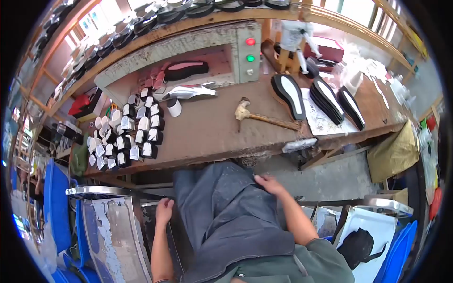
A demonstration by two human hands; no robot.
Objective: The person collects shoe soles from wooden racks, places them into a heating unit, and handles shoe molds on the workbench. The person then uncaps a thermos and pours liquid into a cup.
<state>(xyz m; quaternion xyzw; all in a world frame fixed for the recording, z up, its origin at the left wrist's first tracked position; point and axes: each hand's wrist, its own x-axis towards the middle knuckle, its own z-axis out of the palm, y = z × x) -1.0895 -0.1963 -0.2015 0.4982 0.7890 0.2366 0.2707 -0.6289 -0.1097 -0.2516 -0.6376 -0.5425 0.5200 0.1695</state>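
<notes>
A dark grey apron [226, 207] covers my lap. My right hand [269, 183] is at the apron's right edge, its thumb and fingers closed on the cloth. On the left, my left hand [163, 211] hangs beside the apron, near the end of a metal armrest [106, 190]. Its fingers are curled; whatever they may hold is hidden. Ahead of both hands is a brown workbench [203, 127]. A hammer [264, 118] with a wooden handle lies on it. To the right rest black shoe soles with white tops [289, 96], some stacked [326, 101] on white paper [316, 127].
Many black heel blocks [141, 125] crowd the bench's left side. Behind them, a heating box [179, 52] with red and green lights holds a dark sole [186, 70]. A white cup [174, 107] stands near a silvery tool [191, 90]. A shelf edge [207, 18] spans the back.
</notes>
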